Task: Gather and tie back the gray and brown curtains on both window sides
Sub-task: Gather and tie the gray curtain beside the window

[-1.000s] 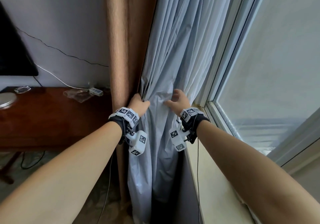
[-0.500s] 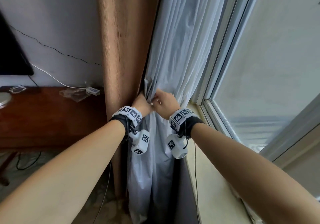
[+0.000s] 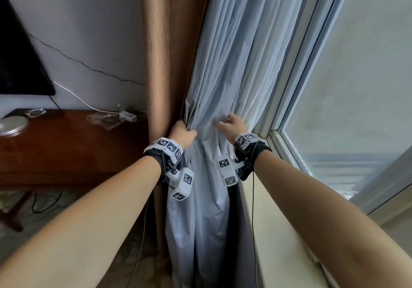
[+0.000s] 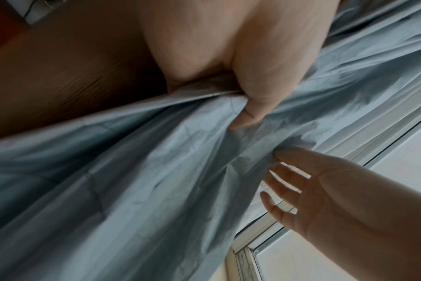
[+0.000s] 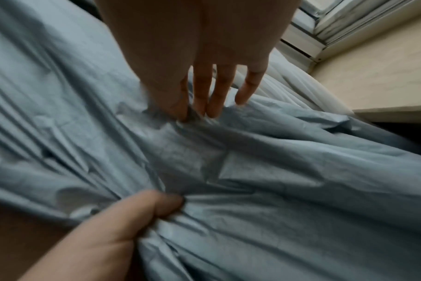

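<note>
The gray curtain (image 3: 225, 65) hangs in folds beside the window, with the brown curtain (image 3: 171, 42) just to its left. My left hand (image 3: 181, 132) grips a bunch of gathered gray fabric (image 4: 156, 152) at waist height, thumb pressed over the folds. My right hand (image 3: 231, 124) is to the right of it with fingers (image 5: 214, 91) straight and spread, their tips touching the gray cloth (image 5: 252, 161). The brown curtain (image 4: 60, 76) lies behind my left hand.
A dark wooden desk (image 3: 55, 149) stands at the left with a plastic wrapper (image 3: 103, 119) and a white adapter (image 3: 127, 116) on it. A cream windowsill (image 3: 278, 232) and the window frame (image 3: 296, 69) run along the right. Cables cross the wall.
My right hand has let go of the bunch beside my left hand, moved right and spread its fingers on the gray curtain. My left hand keeps its hold.
</note>
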